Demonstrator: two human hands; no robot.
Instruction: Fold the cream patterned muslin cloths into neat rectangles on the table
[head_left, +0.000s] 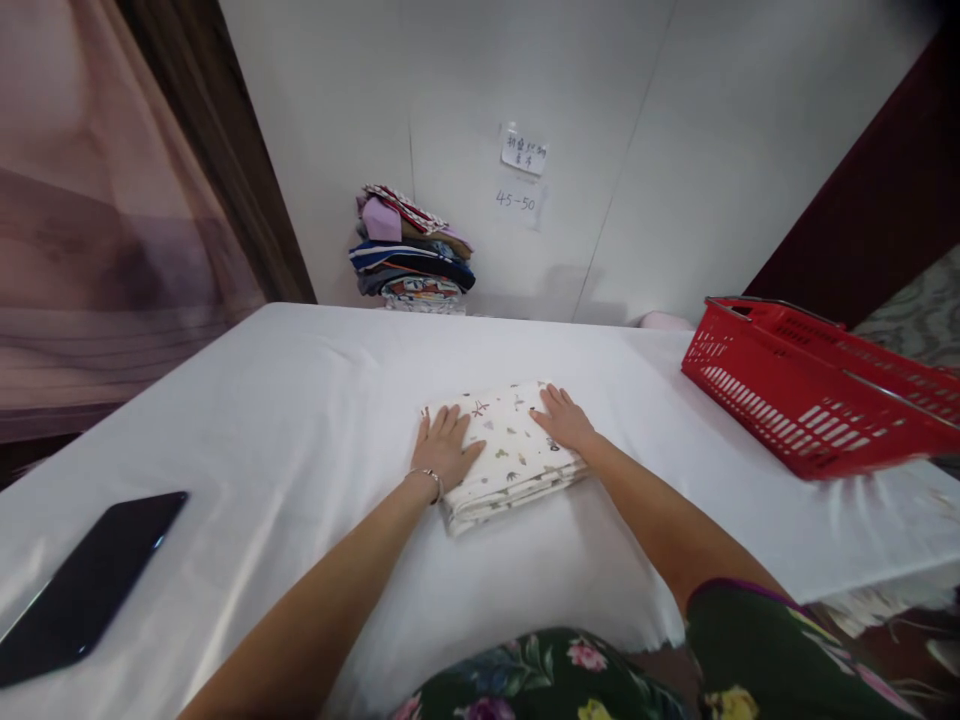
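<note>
A folded white cloth (514, 450) printed with small leaves and a red star shape lies on the white-covered table, its layered edge facing me. My left hand (444, 447) rests flat on its left side, fingers spread, a thin bracelet at the wrist. On the right side of the same cloth lies my right hand (564, 415), fingers stretched out and pressing on its top. Neither hand grips anything. The cloth's far left corner is partly covered by my left fingers.
At the far edge, a stack of folded clothes (412, 262) stands against the pale wall. A red plastic basket (810, 390) sits at the right. Near the left lies a dark phone (90, 585). Handwritten paper notes (524, 152) hang on the wall; a sheer curtain (112, 230) hangs left.
</note>
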